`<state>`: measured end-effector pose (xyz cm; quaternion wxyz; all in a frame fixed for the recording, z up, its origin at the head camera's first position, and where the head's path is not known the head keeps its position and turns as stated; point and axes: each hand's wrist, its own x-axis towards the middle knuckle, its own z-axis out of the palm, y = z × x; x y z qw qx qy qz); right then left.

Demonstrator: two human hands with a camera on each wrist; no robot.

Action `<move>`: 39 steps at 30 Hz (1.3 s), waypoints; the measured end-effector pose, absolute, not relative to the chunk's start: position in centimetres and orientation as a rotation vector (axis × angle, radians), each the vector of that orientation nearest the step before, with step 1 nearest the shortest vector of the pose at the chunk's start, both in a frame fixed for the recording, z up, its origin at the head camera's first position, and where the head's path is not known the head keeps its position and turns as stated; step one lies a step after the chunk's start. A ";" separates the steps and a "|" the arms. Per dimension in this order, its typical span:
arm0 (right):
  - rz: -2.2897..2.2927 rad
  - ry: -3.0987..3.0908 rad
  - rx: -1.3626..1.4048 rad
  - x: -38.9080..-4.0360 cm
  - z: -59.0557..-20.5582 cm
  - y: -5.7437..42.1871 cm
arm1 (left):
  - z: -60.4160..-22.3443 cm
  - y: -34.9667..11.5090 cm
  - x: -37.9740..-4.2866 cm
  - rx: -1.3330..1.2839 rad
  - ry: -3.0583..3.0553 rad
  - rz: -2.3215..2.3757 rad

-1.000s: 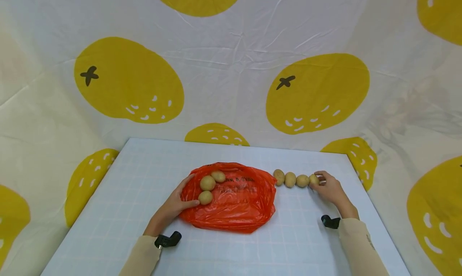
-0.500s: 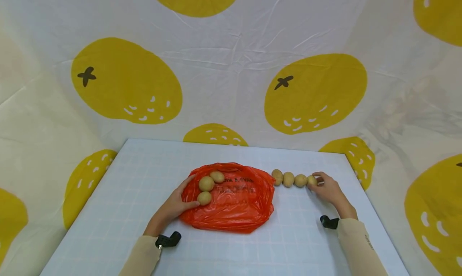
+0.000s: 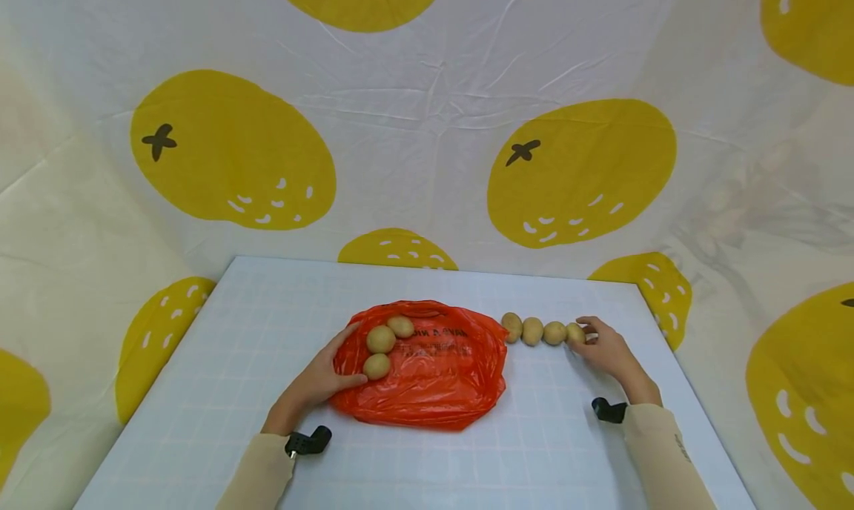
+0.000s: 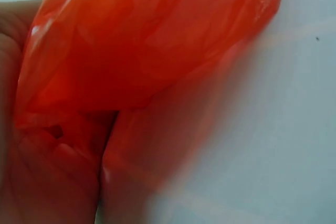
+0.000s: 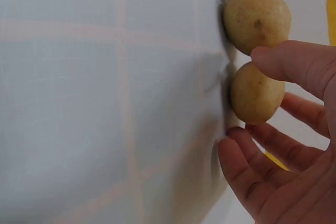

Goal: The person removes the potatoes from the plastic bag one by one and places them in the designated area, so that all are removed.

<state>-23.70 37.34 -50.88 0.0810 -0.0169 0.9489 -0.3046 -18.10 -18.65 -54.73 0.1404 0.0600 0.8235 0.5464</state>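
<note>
My left hand (image 3: 320,378) grips the left side of a red plastic bag (image 3: 440,391) lying open on the table, thumb at its near side. Three potatoes (image 3: 381,339) rest in the left part of the bag, the nearest beside my thumb tip. In the left wrist view the red film (image 4: 152,35) covers part of the palm. My right hand (image 3: 608,354) holds the rightmost potato (image 5: 256,94) of a row, its thumb on one side and fingers round the other. The other potatoes in the row (image 3: 531,331) sit side by side, reaching the bag's right edge.
The white table (image 3: 547,451) has a faint checked pattern. Behind it hangs a pale cloth (image 3: 427,161) printed with big yellow fruit shapes. A black wrist mount (image 3: 309,441) is strapped to the left wrist, another mount (image 3: 608,411) to the right.
The scene shifts very slightly leftward as the head camera turns. Both hands keep their places on the bag and the end potato; the row and bag otherwise look the same.
</note>
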 end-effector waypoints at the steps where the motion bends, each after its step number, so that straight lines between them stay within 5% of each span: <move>1: -0.908 2.836 -0.042 -23.7 -50.7 37.3 | -54.7 -18.7 -18.1 0.175 2.371 1.583; 16: -0.924 2.988 -0.253 -23.3 -46.6 34.3 | -54.3 -19.5 -18.4 0.117 2.248 1.632; 39: -1.049 2.883 -0.637 -23.2 -42.0 21.6 | -54.2 -19.5 -18.5 0.119 2.248 1.628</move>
